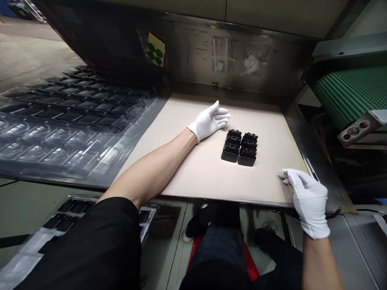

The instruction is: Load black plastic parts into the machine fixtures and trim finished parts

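Several small black plastic parts [239,148] stand in two short rows on a beige sheet [187,169] that covers the worktop. Behind and to the left of them, my left hand [211,121], in a white glove, rests with its fingers stretched out and holds nothing. It is apart from the black parts. My right hand [308,197], also in a white glove, is over the front right corner of the sheet. Its fingers are bent together at the tips, and whatever may be between them is too small to make out.
Clear trays with black parts [90,96] cover the left side of the worktop. More trays [60,221] lie below its front edge. At the right, a green conveyor belt [353,88] overhangs. A pen-like stick [311,167] lies by the sheet's right edge. A metal wall [193,52] rises behind.
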`<state>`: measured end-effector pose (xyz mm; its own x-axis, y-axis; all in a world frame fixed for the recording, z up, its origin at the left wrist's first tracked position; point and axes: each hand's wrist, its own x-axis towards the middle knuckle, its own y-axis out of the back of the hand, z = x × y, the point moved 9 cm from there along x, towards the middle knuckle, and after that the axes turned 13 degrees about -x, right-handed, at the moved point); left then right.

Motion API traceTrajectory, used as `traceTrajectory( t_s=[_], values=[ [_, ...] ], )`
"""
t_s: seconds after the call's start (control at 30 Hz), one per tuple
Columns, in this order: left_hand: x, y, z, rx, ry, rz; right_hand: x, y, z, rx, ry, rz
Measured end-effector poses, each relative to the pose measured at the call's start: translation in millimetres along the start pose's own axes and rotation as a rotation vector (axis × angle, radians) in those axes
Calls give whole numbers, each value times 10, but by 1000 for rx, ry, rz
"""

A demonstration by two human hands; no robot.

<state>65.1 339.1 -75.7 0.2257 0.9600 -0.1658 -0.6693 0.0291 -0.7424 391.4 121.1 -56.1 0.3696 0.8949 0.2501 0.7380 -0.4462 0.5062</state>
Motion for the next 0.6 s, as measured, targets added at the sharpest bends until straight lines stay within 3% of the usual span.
traceTrajectory(
  t_s=[0.6],
  values=[
    [-16, -16, -4, 5, 1, 13, 11, -23, -47, -16, 27, -8]
  ],
)
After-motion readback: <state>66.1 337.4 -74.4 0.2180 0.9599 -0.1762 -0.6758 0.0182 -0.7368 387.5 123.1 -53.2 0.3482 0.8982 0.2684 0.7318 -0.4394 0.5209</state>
